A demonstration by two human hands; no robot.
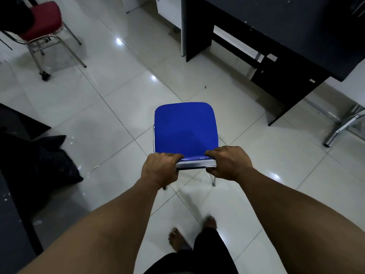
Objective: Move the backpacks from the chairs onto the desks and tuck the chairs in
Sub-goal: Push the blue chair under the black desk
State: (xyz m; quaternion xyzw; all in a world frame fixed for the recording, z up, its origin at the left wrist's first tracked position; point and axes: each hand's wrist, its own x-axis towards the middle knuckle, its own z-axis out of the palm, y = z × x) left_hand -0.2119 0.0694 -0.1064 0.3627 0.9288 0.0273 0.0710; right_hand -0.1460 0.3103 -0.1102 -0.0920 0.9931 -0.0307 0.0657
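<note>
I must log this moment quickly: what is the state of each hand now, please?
Left hand: closed on the back edge of the blue chair.
Right hand: closed on the same back edge of the blue chair.

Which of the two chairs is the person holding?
The blue chair: both hands, left and right, grip its backrest. The red chair stands apart at top left, untouched.

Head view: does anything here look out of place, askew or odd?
Yes. A black bag slumps on the floor at left. The blue chair, gripped by both hands, stands in open floor, short of the dark desk.
</note>
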